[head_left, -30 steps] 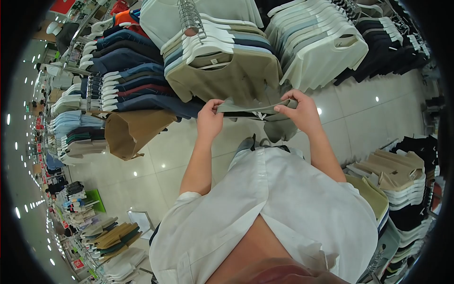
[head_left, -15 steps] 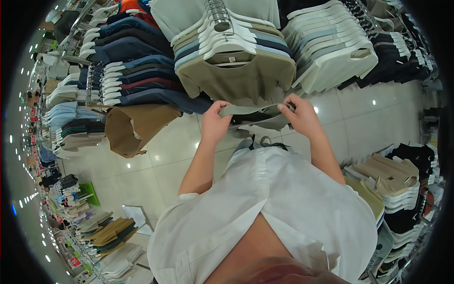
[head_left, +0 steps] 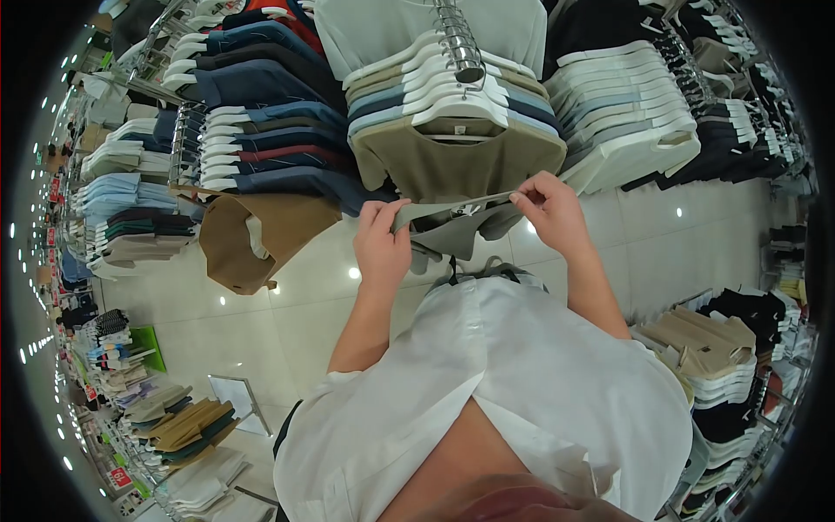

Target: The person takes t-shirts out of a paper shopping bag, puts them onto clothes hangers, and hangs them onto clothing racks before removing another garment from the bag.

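Between both hands a grey-green garment (head_left: pixel 450 237) is stretched by its upper edge, the rest hanging below; its exact kind is unclear. My left hand (head_left: pixel 383 245) is closed on the left end of that edge. At the right end my right hand (head_left: pixel 554 217) pinches it between thumb and fingers. A small pale label (head_left: pixel 466 210) shows inside the opening. Just beyond hangs an olive-brown T-shirt (head_left: pixel 470 165) on a white hanger (head_left: pixel 460 110), at the front of a row of tops.
Dark blue jackets (head_left: pixel 296 181) hang at the left, beside a brown bag-like item (head_left: pixel 235 244). White tops (head_left: pixel 639 157) hang on the right. Behind me at lower right is a beige-topped clothes rack (head_left: pixel 700 341). Pale tiled floor (head_left: pixel 304 326) lies between the racks.
The garment's edge has gone from bowed to nearly straight and slanted, rising towards the right. My left hand has moved slightly left and down. The view has shifted a little.
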`<move>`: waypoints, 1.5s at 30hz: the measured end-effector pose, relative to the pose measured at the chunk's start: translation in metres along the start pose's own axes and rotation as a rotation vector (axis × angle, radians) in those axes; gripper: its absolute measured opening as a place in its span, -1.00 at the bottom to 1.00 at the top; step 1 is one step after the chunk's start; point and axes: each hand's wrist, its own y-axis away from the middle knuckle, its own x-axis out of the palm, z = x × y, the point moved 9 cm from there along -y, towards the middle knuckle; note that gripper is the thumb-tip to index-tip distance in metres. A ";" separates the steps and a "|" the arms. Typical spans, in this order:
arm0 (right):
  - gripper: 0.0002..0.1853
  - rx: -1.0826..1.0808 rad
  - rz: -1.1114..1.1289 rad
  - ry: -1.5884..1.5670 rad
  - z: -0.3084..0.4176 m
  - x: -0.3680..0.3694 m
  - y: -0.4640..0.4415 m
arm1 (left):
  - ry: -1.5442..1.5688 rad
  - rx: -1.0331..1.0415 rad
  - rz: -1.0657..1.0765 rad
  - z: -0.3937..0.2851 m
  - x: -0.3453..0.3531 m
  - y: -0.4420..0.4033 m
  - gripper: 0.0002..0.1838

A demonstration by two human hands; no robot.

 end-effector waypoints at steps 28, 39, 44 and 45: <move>-0.61 -0.254 -0.017 0.253 -0.076 -0.024 -0.285 | -0.158 0.071 -0.530 -0.018 -0.016 -0.059 -0.48; -0.71 -0.231 0.236 0.090 -0.070 0.010 -0.310 | -0.113 -0.087 -0.615 -0.013 -0.029 -0.057 -0.55; -0.70 -0.295 0.142 0.077 -0.065 -0.008 -0.306 | -0.062 -0.065 -0.492 -0.017 -0.041 -0.077 -0.62; -0.69 -0.241 0.162 0.092 -0.061 -0.011 -0.303 | -0.054 -0.040 -0.448 -0.017 -0.043 -0.086 -0.63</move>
